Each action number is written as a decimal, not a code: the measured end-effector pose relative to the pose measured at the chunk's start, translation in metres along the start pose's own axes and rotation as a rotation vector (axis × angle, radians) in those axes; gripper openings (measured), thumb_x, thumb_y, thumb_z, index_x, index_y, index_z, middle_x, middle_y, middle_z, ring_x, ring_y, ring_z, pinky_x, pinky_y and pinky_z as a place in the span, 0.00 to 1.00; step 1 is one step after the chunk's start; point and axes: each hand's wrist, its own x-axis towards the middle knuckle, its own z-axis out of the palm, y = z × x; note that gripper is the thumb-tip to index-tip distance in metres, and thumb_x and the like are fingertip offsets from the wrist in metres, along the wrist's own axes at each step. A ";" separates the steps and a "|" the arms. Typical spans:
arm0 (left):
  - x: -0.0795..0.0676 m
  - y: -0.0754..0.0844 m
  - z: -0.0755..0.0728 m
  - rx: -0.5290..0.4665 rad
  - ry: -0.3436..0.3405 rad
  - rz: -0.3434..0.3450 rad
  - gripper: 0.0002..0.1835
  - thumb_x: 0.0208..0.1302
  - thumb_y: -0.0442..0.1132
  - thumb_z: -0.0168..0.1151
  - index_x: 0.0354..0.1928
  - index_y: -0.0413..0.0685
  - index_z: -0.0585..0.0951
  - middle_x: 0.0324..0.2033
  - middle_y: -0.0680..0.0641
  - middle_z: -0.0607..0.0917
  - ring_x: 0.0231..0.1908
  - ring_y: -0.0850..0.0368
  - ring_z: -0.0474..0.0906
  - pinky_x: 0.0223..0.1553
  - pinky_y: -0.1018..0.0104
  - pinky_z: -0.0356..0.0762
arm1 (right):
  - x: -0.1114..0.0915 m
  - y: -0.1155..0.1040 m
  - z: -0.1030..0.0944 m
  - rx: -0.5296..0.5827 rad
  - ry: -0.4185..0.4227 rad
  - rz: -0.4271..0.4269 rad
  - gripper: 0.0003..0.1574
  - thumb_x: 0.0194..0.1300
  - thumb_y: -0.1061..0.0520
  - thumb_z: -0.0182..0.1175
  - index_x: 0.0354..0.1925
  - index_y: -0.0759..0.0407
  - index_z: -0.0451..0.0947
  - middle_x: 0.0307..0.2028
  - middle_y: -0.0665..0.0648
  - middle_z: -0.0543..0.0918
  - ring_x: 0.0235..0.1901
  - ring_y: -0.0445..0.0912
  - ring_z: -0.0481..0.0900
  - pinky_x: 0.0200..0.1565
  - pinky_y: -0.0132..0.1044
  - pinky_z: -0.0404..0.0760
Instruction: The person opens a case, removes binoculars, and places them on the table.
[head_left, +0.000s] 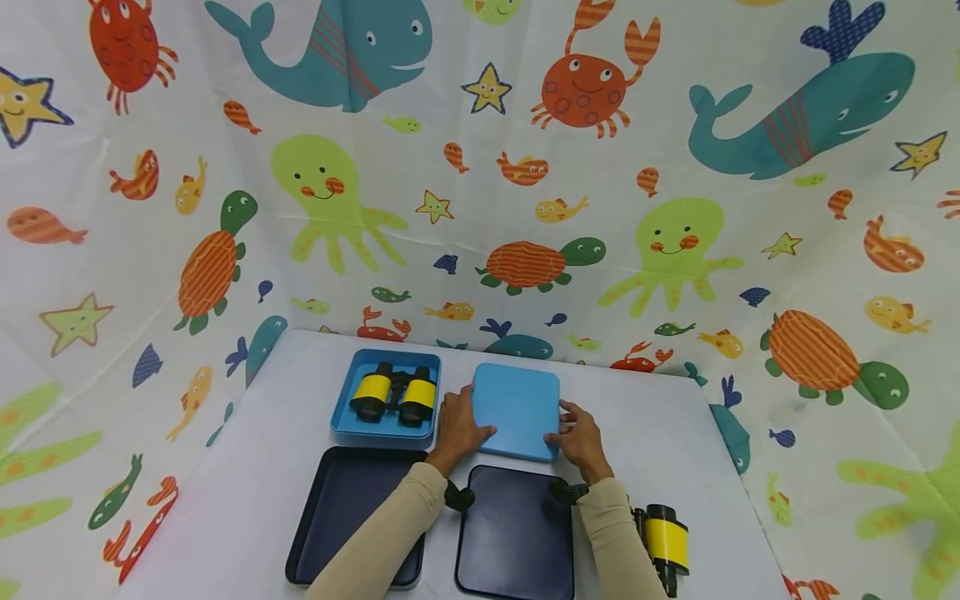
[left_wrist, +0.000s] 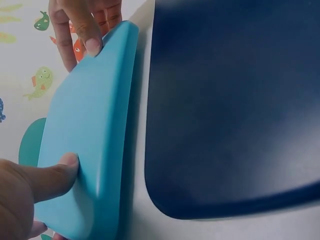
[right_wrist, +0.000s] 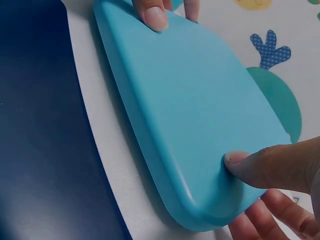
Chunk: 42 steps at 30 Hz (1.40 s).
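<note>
A light blue lid or upturned tray (head_left: 516, 408) lies between both hands, its smooth flat face up. My left hand (head_left: 457, 427) grips its left side, the thumb (left_wrist: 62, 175) on top and fingers at the edge. On the opposite side my right hand (head_left: 581, 439) holds it the same way, thumb pressed on the face near a corner and fingers (right_wrist: 280, 215) under the rim. Just left of the left hand, a blue tray (head_left: 342, 429) holds yellow-and-black binoculars (head_left: 416, 396). Whether anything lies beneath the light blue piece is hidden.
Nearer the body are an open dark navy tray (head_left: 352, 500) on the left and a flat dark navy piece (head_left: 516, 533) in the middle. Another yellow-and-black pair of binoculars (head_left: 666, 537), partly covered by the right sleeve, lies at right. A sea-animal curtain (head_left: 480, 208) hangs behind the white table (head_left: 660, 433).
</note>
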 end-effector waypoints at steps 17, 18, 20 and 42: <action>-0.002 -0.003 0.003 0.030 -0.012 -0.019 0.49 0.48 0.44 0.81 0.70 0.40 0.66 0.54 0.32 0.72 0.51 0.42 0.69 0.56 0.49 0.73 | 0.001 0.001 0.006 -0.015 0.001 0.007 0.51 0.50 0.70 0.74 0.70 0.58 0.67 0.52 0.62 0.78 0.45 0.51 0.77 0.44 0.41 0.77; -0.002 -0.003 0.003 0.032 -0.014 -0.021 0.49 0.48 0.44 0.81 0.71 0.40 0.66 0.54 0.32 0.72 0.51 0.43 0.69 0.56 0.49 0.73 | 0.001 0.001 0.006 -0.016 0.002 0.007 0.50 0.50 0.70 0.74 0.70 0.57 0.67 0.52 0.62 0.78 0.45 0.51 0.77 0.44 0.41 0.76; -0.002 -0.003 0.003 0.039 -0.010 -0.014 0.49 0.48 0.44 0.81 0.70 0.40 0.67 0.54 0.32 0.72 0.50 0.43 0.69 0.56 0.49 0.73 | 0.001 0.000 0.006 -0.018 0.002 0.007 0.50 0.50 0.70 0.74 0.70 0.58 0.67 0.53 0.62 0.78 0.45 0.51 0.77 0.44 0.41 0.76; -0.003 -0.005 -0.001 0.078 -0.058 0.013 0.49 0.49 0.48 0.80 0.70 0.37 0.67 0.54 0.32 0.71 0.51 0.42 0.67 0.56 0.49 0.71 | -0.001 -0.001 0.008 -0.087 -0.005 -0.006 0.48 0.52 0.68 0.73 0.69 0.61 0.68 0.53 0.65 0.79 0.47 0.54 0.78 0.49 0.49 0.79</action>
